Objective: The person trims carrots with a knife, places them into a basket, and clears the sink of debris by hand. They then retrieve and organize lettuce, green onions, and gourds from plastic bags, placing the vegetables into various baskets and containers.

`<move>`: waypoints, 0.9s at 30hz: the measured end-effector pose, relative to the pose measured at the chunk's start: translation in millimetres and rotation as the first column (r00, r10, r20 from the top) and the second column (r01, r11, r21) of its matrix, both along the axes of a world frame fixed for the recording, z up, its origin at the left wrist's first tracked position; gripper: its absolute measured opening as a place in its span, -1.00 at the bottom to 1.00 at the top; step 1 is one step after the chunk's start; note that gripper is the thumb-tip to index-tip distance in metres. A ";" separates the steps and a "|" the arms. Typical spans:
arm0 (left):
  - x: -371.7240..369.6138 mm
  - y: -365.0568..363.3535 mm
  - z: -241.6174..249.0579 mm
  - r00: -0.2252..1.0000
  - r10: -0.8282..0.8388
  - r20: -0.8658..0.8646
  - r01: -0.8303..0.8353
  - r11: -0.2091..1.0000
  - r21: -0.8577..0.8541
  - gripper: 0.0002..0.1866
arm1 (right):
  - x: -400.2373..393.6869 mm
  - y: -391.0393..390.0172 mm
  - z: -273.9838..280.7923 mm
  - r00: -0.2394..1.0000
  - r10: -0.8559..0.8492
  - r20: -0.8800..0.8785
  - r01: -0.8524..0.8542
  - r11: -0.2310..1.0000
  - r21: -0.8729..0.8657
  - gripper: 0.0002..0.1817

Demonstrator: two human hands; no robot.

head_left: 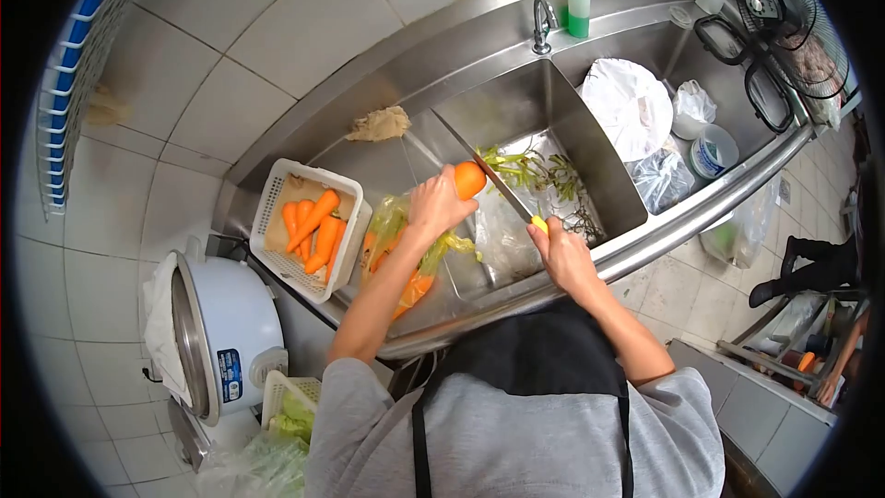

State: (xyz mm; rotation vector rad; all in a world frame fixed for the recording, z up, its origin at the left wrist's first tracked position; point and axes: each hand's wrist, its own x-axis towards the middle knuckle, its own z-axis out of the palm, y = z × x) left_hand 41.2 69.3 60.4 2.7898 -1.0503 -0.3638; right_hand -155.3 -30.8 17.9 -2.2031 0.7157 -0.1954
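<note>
1. Head view: carrot (pixel 469 181) clamped in left hand (pixel 442 207), held above sink (pixel 682 221), left of leafy scraps (pixel 525 169).
2. Knife (pixel 498 184) gripped by its yellow handle in right hand (pixel 564 258); blade slants toward the sink's back edge, just beside the carrot. Contact cannot be told.
3. No board is seen under the carrot, so support probably has to come from the left hand alone; fingertips best tucked behind the cutting line.
4. Short, controlled strokes advised, edge angled off the left hand. Wet skin may slip; a firm hold is called for.
5. Cutting best done over the scraps, clear of the basket (pixel 358 244) near the sink's left end and the plastic bag (pixel 395 221).
</note>
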 end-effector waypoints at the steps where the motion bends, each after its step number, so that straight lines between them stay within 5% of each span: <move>1: 2.3 -3.3 -1.8 1.000 -0.031 -0.003 0.031 0.998 -0.049 -0.49 | 14.1 -1.0 -7.1 0.999 -0.011 0.031 0.012 1.000 -0.024 -0.50; 3: -17.5 -17.0 -2.0 0.997 -0.071 -0.019 0.069 0.993 -0.096 -0.49 | 51.9 -8.8 -49.6 0.998 0.013 -0.057 -0.021 0.988 -0.151 -0.49; 6: -28.2 -42.0 33.3 0.982 -0.180 0.059 0.187 0.865 -0.465 -0.50 | 55.8 -8.5 -73.4 0.999 -0.045 -0.003 0.045 0.997 -0.063 -0.47; 8: -16.6 -17.1 25.5 0.995 -0.080 -0.063 0.027 0.805 -0.593 -0.51 | 42.2 -24.0 -54.8 0.994 -0.032 -0.103 0.028 0.999 -0.041 -0.44; 10: 0.0 8.9 21.9 0.998 -0.019 -0.056 -0.013 0.858 -0.513 -0.53 | 41.2 -43.9 -51.6 0.984 -0.178 -0.028 0.178 0.984 -0.013 -0.42; 14: 43.7 77.8 16.8 0.993 0.056 -0.102 -0.111 0.725 -0.680 -0.56 | 33.6 -57.3 -56.1 0.984 -0.179 -0.025 0.180 0.982 0.049 -0.45; 16: 79.8 122.3 13.8 0.940 0.143 -0.310 -0.338 0.507 -0.793 -0.50 | 28.8 -54.4 -60.1 0.981 -0.176 -0.083 0.184 0.978 0.095 -0.46; 20: 149.1 216.1 29.9 0.868 0.423 -0.261 -0.453 0.458 -0.765 -0.46 | 27.5 -45.0 -56.5 0.976 -0.184 -0.116 0.195 0.976 0.095 -0.45; 22: 196.7 268.5 7.6 0.866 0.499 -0.014 -0.403 0.681 -0.611 -0.43 | 28.5 -36.4 -33.9 0.975 -0.190 -0.112 0.208 0.961 0.184 -0.44; 27: 269.2 342.7 -67.3 0.866 0.497 0.060 -0.433 0.803 -0.410 -0.25 | 32.7 -36.4 -46.6 0.966 -0.204 -0.158 0.215 0.975 0.057 -0.45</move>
